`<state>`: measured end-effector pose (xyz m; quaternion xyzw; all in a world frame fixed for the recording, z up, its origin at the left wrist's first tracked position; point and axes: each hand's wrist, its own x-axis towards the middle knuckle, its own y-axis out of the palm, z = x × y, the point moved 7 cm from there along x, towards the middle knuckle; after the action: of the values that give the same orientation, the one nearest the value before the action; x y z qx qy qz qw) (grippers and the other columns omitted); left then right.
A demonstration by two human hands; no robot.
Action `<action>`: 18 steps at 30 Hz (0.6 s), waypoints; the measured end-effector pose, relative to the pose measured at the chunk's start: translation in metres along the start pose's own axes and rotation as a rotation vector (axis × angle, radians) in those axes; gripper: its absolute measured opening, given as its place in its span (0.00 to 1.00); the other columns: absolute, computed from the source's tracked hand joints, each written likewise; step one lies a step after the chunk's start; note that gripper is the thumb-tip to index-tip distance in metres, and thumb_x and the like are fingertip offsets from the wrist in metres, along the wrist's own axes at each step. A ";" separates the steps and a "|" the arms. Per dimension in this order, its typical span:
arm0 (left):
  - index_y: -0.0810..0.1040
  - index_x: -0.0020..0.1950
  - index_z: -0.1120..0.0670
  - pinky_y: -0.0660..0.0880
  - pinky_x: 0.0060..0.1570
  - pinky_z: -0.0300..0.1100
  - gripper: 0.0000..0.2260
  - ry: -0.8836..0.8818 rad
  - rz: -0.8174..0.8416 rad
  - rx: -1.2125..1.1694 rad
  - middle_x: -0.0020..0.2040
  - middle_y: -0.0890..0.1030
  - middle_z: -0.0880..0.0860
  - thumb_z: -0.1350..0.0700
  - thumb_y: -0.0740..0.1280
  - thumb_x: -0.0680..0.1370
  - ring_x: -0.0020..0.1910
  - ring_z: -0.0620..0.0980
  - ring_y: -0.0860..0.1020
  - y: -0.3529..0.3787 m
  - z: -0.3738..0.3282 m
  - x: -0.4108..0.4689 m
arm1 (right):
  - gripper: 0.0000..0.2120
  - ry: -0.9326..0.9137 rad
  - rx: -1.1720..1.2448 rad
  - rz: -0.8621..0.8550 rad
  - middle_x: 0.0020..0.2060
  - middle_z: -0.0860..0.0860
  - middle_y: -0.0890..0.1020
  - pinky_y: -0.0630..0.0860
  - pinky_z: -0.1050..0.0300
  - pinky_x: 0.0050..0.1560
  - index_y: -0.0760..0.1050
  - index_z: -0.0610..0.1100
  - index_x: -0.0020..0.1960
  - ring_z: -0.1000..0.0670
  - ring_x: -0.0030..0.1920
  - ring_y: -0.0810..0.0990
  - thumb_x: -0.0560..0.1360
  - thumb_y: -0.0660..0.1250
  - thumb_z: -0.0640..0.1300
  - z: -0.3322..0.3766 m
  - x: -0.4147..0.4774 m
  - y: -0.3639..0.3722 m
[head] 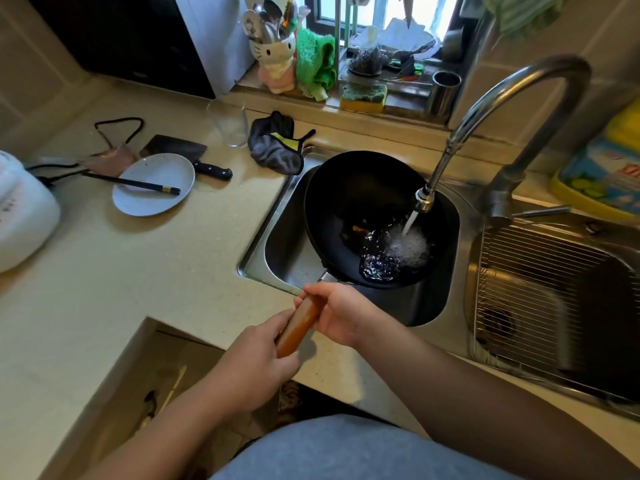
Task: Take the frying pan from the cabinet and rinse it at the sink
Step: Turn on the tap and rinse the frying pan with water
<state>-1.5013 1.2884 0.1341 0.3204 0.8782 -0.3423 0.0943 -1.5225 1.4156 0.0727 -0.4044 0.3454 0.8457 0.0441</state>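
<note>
Pan (360, 209): black, held tilted over the left sink basin (277, 251), about 1 o'clock from the hands; rim reaches past the basin's back edge.
Handle (301, 323): brown wood, pointing toward 7 o'clock, out over the counter (145, 285) edge.
Left hand (256, 365): wrapped round the lower end of the handle, fingers curled tight on it.
Right hand (341, 315): gripping the upper end of the handle near the pan, fingers closed round it.
Water (408, 225): running from the faucet (512, 109) nozzle into the pan's lower right, foaming white and pooling there.
Right basin (540, 306): at 3 o'clock of the pan, with a wire rack (519, 265) set in it.
Grey cloth (277, 147): on the counter at 10 o'clock of the pan, just beside the basin corner.
Glass (228, 123): upright, left of the cloth.
Plate (154, 185): at 9 o'clock, well apart from the pan, black chopsticks (131, 183) lying across it, cleaver (187, 154) partly under its far edge.
Sponge (363, 97): yellow and green, on the window ledge at 12 o'clock.
</note>
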 end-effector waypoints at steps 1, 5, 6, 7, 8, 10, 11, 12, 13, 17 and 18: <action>0.66 0.66 0.29 0.83 0.42 0.50 0.26 -0.011 0.011 -0.033 0.49 0.81 0.50 0.46 0.70 0.72 0.43 0.51 0.82 0.000 0.002 0.000 | 0.04 -0.010 -0.006 -0.020 0.43 0.42 0.79 0.79 0.50 0.54 0.75 0.36 0.51 0.46 0.48 0.81 0.79 0.64 0.37 0.000 0.000 -0.001; 0.71 0.66 0.34 0.81 0.44 0.50 0.26 -0.011 0.039 -0.165 0.51 0.81 0.55 0.54 0.72 0.72 0.45 0.54 0.80 0.004 0.004 0.003 | 0.08 -0.036 -0.011 -0.080 0.48 0.40 0.79 0.80 0.50 0.46 0.74 0.34 0.56 0.43 0.50 0.82 0.78 0.65 0.35 -0.001 -0.001 -0.008; 0.73 0.64 0.34 0.80 0.44 0.48 0.24 -0.007 0.044 -0.198 0.50 0.81 0.56 0.55 0.72 0.73 0.44 0.54 0.79 0.004 0.003 0.003 | 0.10 -0.040 -0.027 -0.100 0.49 0.40 0.79 0.81 0.50 0.45 0.74 0.33 0.57 0.43 0.51 0.83 0.77 0.66 0.35 -0.001 -0.002 -0.011; 0.74 0.61 0.33 0.80 0.41 0.46 0.23 -0.007 0.051 -0.234 0.48 0.81 0.56 0.56 0.72 0.73 0.41 0.54 0.79 0.005 0.003 0.003 | 0.11 -0.045 -0.045 -0.123 0.49 0.39 0.79 0.81 0.49 0.45 0.73 0.33 0.58 0.43 0.51 0.83 0.77 0.67 0.35 -0.001 -0.003 -0.014; 0.76 0.60 0.34 0.79 0.36 0.44 0.22 -0.015 0.065 -0.281 0.44 0.81 0.54 0.57 0.71 0.73 0.35 0.53 0.78 0.006 0.002 0.004 | 0.12 -0.052 -0.063 -0.146 0.50 0.39 0.79 0.82 0.48 0.45 0.73 0.33 0.58 0.42 0.51 0.83 0.77 0.67 0.36 -0.001 -0.004 -0.017; 0.78 0.62 0.38 0.73 0.26 0.41 0.22 -0.058 0.112 -0.402 0.35 0.77 0.51 0.59 0.70 0.73 0.27 0.48 0.74 0.011 0.003 0.004 | 0.15 -0.068 -0.087 -0.176 0.51 0.38 0.79 0.82 0.46 0.48 0.70 0.33 0.61 0.42 0.52 0.84 0.76 0.68 0.36 0.000 -0.007 -0.022; 0.78 0.63 0.40 0.70 0.24 0.40 0.22 -0.083 0.139 -0.459 0.33 0.75 0.51 0.61 0.69 0.74 0.26 0.47 0.72 0.013 0.004 0.004 | 0.17 -0.073 -0.093 -0.185 0.52 0.38 0.79 0.82 0.45 0.49 0.69 0.34 0.61 0.42 0.52 0.84 0.76 0.69 0.36 -0.001 -0.008 -0.024; 0.78 0.65 0.43 0.68 0.23 0.39 0.23 -0.104 0.164 -0.506 0.32 0.74 0.50 0.63 0.68 0.74 0.25 0.47 0.70 0.016 0.004 0.004 | 0.17 -0.077 -0.098 -0.193 0.52 0.38 0.79 0.82 0.45 0.50 0.69 0.34 0.62 0.42 0.52 0.84 0.76 0.69 0.36 -0.001 -0.009 -0.026; 0.77 0.66 0.46 0.67 0.23 0.39 0.23 -0.119 0.184 -0.547 0.31 0.73 0.50 0.64 0.68 0.74 0.24 0.47 0.69 0.018 0.004 0.004 | 0.18 -0.082 -0.102 -0.204 0.51 0.39 0.79 0.82 0.46 0.50 0.69 0.34 0.62 0.43 0.51 0.83 0.76 0.69 0.37 -0.001 -0.010 -0.028; 0.76 0.68 0.50 0.62 0.22 0.38 0.25 -0.169 0.220 -0.709 0.32 0.71 0.53 0.66 0.66 0.73 0.24 0.48 0.64 0.022 -0.004 0.001 | 0.16 -0.104 -0.130 -0.245 0.47 0.41 0.79 0.82 0.50 0.43 0.70 0.36 0.60 0.45 0.46 0.83 0.76 0.69 0.38 -0.001 -0.014 -0.031; 0.76 0.68 0.50 0.61 0.21 0.37 0.24 -0.182 0.230 -0.743 0.32 0.70 0.54 0.67 0.66 0.73 0.24 0.47 0.62 0.022 -0.005 -0.001 | 0.14 -0.110 -0.136 -0.242 0.47 0.41 0.78 0.82 0.52 0.40 0.70 0.36 0.59 0.45 0.45 0.82 0.76 0.69 0.38 -0.001 -0.016 -0.030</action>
<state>-1.4863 1.3040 0.1265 0.3292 0.8887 -0.0157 0.3188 -1.5006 1.4412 0.0669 -0.3983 0.2333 0.8764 0.1371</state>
